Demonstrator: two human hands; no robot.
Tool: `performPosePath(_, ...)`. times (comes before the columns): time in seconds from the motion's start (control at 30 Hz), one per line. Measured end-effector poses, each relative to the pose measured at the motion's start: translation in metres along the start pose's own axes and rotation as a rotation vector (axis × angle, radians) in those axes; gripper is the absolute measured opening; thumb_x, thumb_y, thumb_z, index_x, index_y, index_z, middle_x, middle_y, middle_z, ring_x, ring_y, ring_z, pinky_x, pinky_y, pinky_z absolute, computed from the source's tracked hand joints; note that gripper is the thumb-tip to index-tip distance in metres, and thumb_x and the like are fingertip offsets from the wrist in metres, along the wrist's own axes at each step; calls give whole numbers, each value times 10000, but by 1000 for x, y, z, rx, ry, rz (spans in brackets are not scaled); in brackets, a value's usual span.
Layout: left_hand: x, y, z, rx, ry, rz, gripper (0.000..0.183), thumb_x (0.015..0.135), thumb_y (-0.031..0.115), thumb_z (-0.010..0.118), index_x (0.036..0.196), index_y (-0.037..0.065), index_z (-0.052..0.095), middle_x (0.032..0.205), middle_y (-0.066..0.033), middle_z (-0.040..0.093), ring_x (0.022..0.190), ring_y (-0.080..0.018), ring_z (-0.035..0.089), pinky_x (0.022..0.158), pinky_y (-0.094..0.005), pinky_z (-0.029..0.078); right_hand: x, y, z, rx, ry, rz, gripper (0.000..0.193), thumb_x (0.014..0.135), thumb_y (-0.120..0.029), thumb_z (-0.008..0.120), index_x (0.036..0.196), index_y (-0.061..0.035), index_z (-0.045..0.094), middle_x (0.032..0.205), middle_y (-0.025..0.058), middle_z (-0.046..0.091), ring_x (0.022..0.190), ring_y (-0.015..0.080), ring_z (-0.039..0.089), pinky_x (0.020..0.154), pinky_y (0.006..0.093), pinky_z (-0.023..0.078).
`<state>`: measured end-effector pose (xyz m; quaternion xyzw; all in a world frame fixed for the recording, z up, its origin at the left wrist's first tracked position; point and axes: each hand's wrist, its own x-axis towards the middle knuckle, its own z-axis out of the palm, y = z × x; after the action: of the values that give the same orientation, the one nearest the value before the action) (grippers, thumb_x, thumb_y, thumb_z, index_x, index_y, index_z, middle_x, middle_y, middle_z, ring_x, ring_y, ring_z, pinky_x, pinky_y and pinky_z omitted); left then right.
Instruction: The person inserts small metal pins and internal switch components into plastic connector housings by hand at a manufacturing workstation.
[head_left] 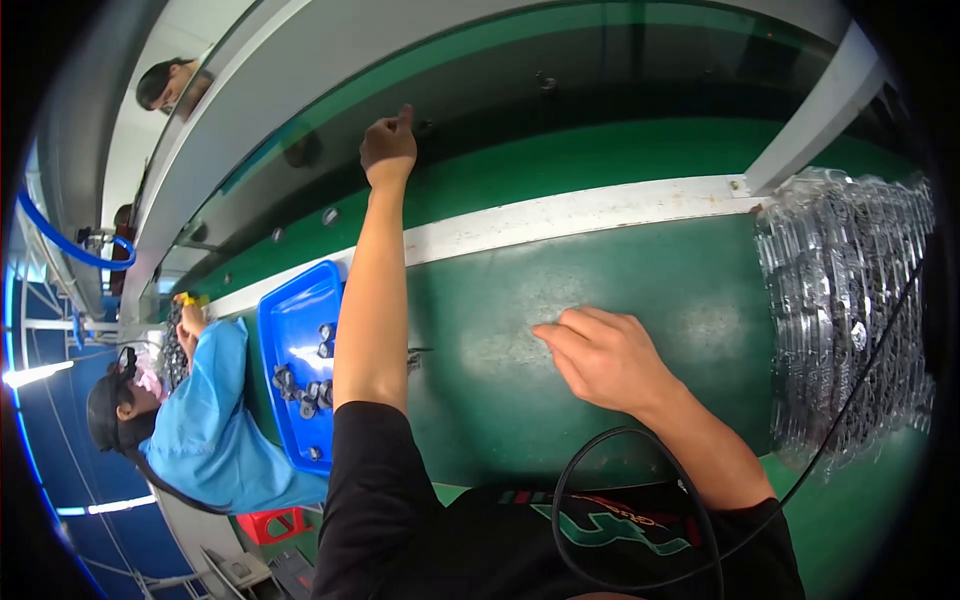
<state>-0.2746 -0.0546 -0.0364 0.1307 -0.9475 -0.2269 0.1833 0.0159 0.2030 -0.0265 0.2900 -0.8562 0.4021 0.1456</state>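
Observation:
My left hand is stretched far forward over the green conveyor belt, beyond the white rail. Its fingers are curled in and one digit points up; anything inside is hidden. A tiny dark piece shows beside it. Above the green worktable, my right hand has thumb and fingertips pressed together, and I cannot make out anything between them. Left of my left forearm lies a blue tray with several small dark round parts. Another small dark piece is on the table against that forearm.
Stacked clear plastic trays fill the table's right end. The white rail and a slanted white post edge the belt. A black cable loops by my right arm. A co-worker in light blue sits at left.

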Motion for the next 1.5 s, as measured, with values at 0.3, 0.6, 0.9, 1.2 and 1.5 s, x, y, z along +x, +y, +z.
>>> performPosePath(0.3, -19, -129, -94, 535, -266, 296, 292, 872, 188, 603, 1127, 75, 692, 1103, -194, 673, 1027, -384, 647, 928, -455, 513, 1, -14, 10, 14, -53, -67, 232, 747, -45, 693, 979, -41, 684, 777, 32, 553, 664, 194, 587, 526, 328, 494)
performPosePath(0.6, -208, -14, -193, -225, -134, 452, 187, 952, 40, 598, 1123, -2, 661, 938, -94, 595, 733, -135, 602, 671, -252, 472, 1, -26, 43, -27, -138, -143, 238, 750, -55, 713, 986, -54, 679, 780, 36, 550, 654, 195, 581, 530, 327, 490)
performPosePath(0.9, -342, -62, -186, -736, -161, -83, 357, 852, -85, 680, 1203, -37, 640, 1184, -115, 600, 943, -116, 599, 766, -218, 482, 84, -39, 122, 8, -232, -303, 246, 820, -133, 710, 1046, -43, 681, 883, 87, 582, 766, 251, 626, 594, 354, 513)
performPosePath(1.2, -346, -71, -167, -841, -159, -191, 417, 780, -43, 773, 1171, -9, 634, 995, -95, 657, 751, -108, 610, 668, -232, 505, 78, -35, 71, 415, -370, 159, 175, 814, 97, 644, 957, 7, 689, 908, 55, 619, 746, 103, 567, 663, 242, 475)
performPosePath(1.5, -330, -31, -150, -898, -318, -37, 383, 740, -13, 803, 1092, 38, 662, 914, -96, 684, 717, -154, 666, 626, -265, 536, 31, -40, 32, 767, -151, 589, 265, 898, 63, 597, 1146, 9, 673, 987, 46, 534, 798, 104, 607, 690, 234, 496)
